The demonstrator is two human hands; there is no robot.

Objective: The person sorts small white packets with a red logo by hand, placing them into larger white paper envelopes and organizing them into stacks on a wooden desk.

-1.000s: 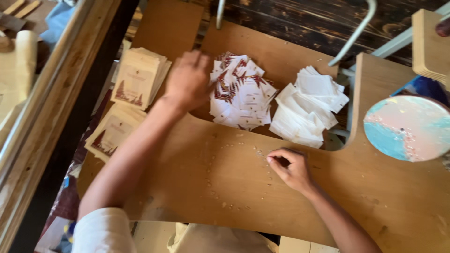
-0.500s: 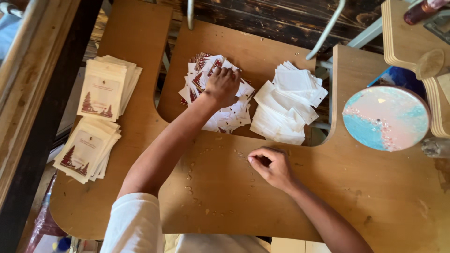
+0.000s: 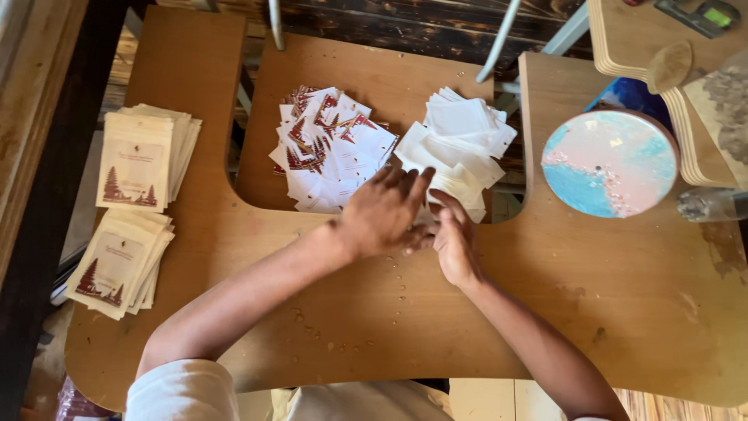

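- The left hand [image 3: 383, 212] has come back from the pile of red-printed white cards [image 3: 331, 148], where it rested half a second ago, and now lies palm down at the near edge of the pile of plain white sachets [image 3: 460, 144], fingers spread loosely over the right hand.
- The right hand [image 3: 456, 243] has slid forward from the bare board to meet it; the two hands touch, the fingers of the right curled narrow under the left.
- What sits between them is mostly hidden. A sliver of white shows at the fingertips, perhaps a card or a sachet, but whether either hand grips it cannot be told.
- The move suggests both hands are now joined over one small piece just beside the plain sachets, rather than working apart.
- Small pale crumbs or droplets dot the wooden table [image 3: 639, 312] just below the hands.
- Well to the left lie two stacks of beige printed pouches [image 3: 139, 168].
- To the right rests a round blue-and-pink disc [image 3: 608, 162], with a clear bottle [image 3: 710, 204] just beyond it.
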